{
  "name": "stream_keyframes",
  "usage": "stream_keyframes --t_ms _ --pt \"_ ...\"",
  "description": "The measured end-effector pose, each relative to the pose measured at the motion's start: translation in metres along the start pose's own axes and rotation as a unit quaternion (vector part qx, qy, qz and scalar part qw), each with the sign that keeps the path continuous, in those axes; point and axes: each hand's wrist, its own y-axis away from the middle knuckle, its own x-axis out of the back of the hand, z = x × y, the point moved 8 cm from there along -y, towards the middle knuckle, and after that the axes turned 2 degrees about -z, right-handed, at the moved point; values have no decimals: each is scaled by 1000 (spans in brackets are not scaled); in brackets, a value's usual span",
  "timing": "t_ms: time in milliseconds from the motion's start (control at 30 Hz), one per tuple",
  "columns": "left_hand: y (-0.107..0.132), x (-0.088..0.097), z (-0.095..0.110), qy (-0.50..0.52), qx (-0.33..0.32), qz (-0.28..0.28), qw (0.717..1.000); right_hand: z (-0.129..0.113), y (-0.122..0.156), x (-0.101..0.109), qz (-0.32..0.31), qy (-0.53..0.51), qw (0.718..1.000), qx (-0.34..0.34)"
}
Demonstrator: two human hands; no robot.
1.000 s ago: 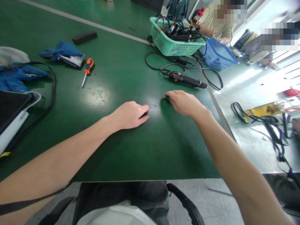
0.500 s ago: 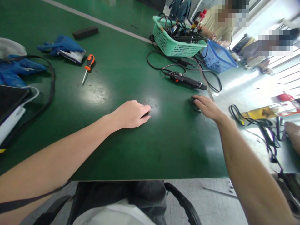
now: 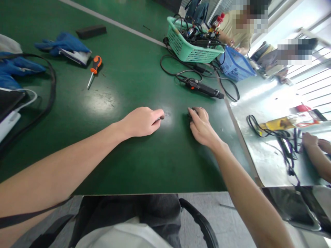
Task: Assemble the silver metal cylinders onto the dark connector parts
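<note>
My left hand (image 3: 145,121) rests over the green tabletop (image 3: 155,165), fingers curled into a pinch. A sliver of something dark (image 3: 162,117) shows at its fingertips; the rest is hidden. A short way to the right, my right hand (image 3: 202,126) is closed around a small black item (image 3: 189,116), mostly covered by the fingers. A gap of bare tabletop separates the two hands. Beyond the right hand lies a black electric screwdriver (image 3: 204,89) with its cord. Up and left of my left hand is an orange-handled screwdriver (image 3: 95,69).
A green basket (image 3: 196,53) full of cables and tools stands at the back, beside a blue basket (image 3: 235,65). Blue gloves (image 3: 66,46) and a dark block (image 3: 91,31) lie at left. Two people sit at the far right; another person's hands (image 3: 310,141) are nearer.
My right hand has moved left, toward my left hand, with the small black item in its fingers. The left hand stays nearly in place. The whole view has shifted slightly.
</note>
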Motion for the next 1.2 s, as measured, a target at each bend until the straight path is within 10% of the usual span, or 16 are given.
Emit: stream_keyframes --t_ms 333,1200 --pt "3 26 -14 30 102 130 986 -134 -58 -20 -15 -28 999 7" --pt "-10 5 -12 -44 74 14 996 -99 -35 11 24 -112 992 46"
